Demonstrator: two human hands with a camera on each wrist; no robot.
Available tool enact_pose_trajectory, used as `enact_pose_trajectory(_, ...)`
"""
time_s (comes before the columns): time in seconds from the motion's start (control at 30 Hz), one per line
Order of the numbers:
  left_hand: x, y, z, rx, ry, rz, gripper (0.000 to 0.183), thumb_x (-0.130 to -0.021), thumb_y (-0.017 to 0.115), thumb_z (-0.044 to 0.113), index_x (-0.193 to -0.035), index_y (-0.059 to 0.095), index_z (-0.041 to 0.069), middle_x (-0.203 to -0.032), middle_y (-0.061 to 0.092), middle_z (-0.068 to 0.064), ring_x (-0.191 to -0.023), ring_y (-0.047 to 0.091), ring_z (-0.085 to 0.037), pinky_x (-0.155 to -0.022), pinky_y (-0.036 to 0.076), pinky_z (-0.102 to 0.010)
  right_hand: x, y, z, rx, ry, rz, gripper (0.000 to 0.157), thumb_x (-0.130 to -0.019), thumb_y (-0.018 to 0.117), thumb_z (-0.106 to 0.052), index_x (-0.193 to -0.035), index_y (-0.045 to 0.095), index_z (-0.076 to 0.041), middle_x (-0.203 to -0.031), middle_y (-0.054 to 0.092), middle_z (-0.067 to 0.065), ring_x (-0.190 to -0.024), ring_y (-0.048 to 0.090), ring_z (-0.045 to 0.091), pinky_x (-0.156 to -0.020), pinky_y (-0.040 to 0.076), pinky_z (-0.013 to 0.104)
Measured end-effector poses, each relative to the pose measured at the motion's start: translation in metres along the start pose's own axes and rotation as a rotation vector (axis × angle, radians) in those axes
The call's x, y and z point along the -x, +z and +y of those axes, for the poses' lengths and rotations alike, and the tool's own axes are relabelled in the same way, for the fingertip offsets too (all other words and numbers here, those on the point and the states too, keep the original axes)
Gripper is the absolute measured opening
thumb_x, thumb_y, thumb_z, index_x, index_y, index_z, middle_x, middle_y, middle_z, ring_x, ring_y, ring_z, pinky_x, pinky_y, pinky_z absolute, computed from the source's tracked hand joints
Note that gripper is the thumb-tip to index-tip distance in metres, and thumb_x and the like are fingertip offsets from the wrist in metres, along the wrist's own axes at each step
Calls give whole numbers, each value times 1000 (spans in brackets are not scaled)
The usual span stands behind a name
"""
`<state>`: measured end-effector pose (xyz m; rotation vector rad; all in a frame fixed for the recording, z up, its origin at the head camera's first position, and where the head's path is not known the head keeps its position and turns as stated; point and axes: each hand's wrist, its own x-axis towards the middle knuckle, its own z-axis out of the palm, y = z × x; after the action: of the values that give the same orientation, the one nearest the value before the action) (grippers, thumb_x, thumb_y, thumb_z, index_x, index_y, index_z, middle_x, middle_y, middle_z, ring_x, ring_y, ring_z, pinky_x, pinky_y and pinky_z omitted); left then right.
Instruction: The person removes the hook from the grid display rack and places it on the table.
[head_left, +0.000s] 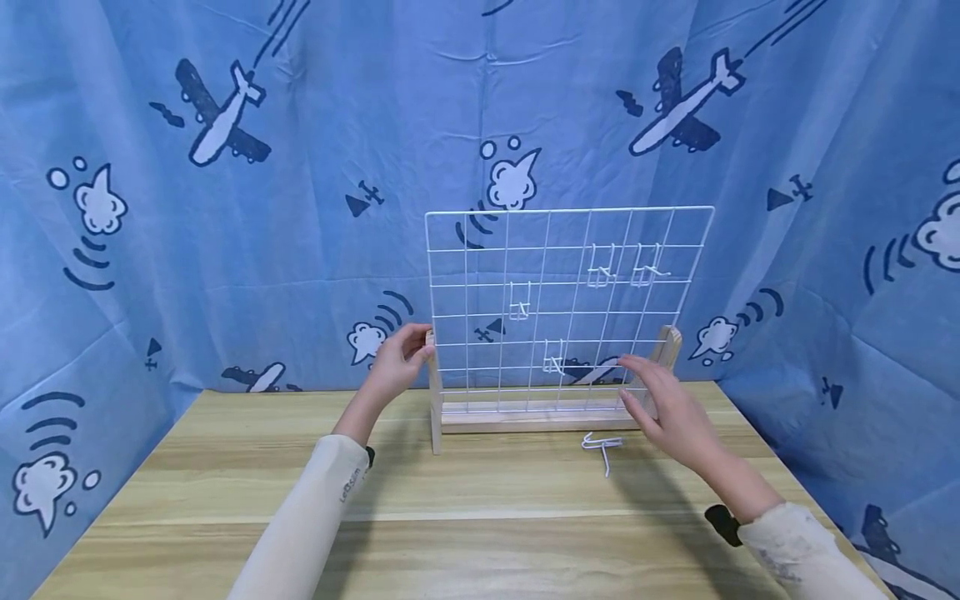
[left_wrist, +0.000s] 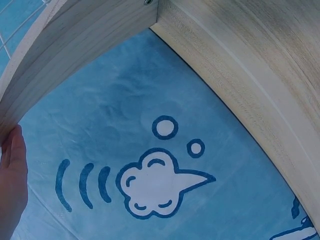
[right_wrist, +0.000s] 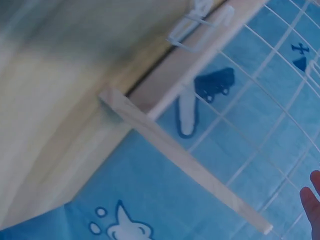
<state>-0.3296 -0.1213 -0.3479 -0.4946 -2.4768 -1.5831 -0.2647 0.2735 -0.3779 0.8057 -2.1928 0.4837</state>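
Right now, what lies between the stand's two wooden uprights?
In the head view: the white wire grid with four hooks, the wooden base bar below, and the right hand partly in front.

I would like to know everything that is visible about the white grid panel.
The white grid panel is rectangular, its thin bars looking like metal wire. It stands upright between two wooden posts, above a wooden base. Four white hooks hang on it. The right grip is near its lower right; contact is unclear.
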Motion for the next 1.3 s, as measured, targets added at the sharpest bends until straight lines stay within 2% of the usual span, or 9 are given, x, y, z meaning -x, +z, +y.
enact_pose_trajectory(0.07,0,-1,1,2,1,1,36,-98,54,5,-133,49,-2,-128,56,-20,-123,51,-31,-105,44,-38,-6,-2,0,-3,15,29,49,-83,67,1,-129,52,5,-126,56,22,-115,52,38,-107,35,27)
enact_pose_trajectory(0.13,0,-1,1,2,-3,1,36,-98,54,5,-133,49,-2,-128,56,-19,-123,51,-30,-105,44,-38,-13,-5,0,-9,37,56,50,-82,67,1,-129,52,5,-126,56,22,-115,52,39,-103,41,38)
enact_pose_trajectory(0.27,-1,0,0,4,-15,-3,36,-98,54,7,-134,49,-1,-127,57,-18,-122,52,-30,-104,45,-38,-25,-8,-1,-28,99,114,48,-86,65,0,-131,50,4,-128,55,21,-118,50,40,-97,41,55)
enact_pose_trajectory(0.5,-1,2,-1,16,-15,-3,36,-98,55,7,-133,50,0,-128,57,-19,-122,52,-30,-103,45,-38,-38,-15,1,-91,251,188,44,-92,61,-4,-132,48,5,-128,53,25,-116,49,44,-92,42,62)
enact_pose_trajectory(0.7,-1,0,0,16,-14,-2,38,-98,55,7,-134,49,-1,-129,56,-19,-123,51,-31,-105,44,-38,-48,-23,0,-123,334,236,43,-96,56,-10,-135,46,5,-133,50,25,-120,47,44,-100,40,56)
enact_pose_trajectory(0.83,0,0,-1,20,-19,-5,38,-98,55,7,-134,48,-3,-129,55,-20,-123,51,-31,-105,43,-38,-55,-27,-2,-160,355,271,42,-97,56,-11,-135,46,5,-133,51,24,-123,47,39,-109,38,31)
enact_pose_trajectory(0.97,0,0,-1,26,-24,-10,38,-98,55,7,-134,48,-3,-129,55,-20,-123,51,-31,-105,44,-38,-63,-30,-4,-202,382,298,43,-98,55,-14,-136,46,4,-135,51,21,-125,47,36,-106,34,14)
enact_pose_trajectory(1.17,0,0,0,33,-6,-8,38,-98,55,6,-134,48,-2,-127,56,-20,-122,52,-31,-103,45,-39,-74,-31,-9,-200,424,311,45,-100,53,-19,-140,44,-1,-137,50,20,-126,47,34,-108,37,21)
enact_pose_trajectory(1.3,0,0,0,28,-9,-8,38,-98,55,7,-134,48,-2,-128,56,-20,-122,52,-31,-103,45,-39,-80,-30,-8,-191,415,339,43,-100,53,-17,-138,45,1,-135,51,20,-126,48,33,-107,40,32)
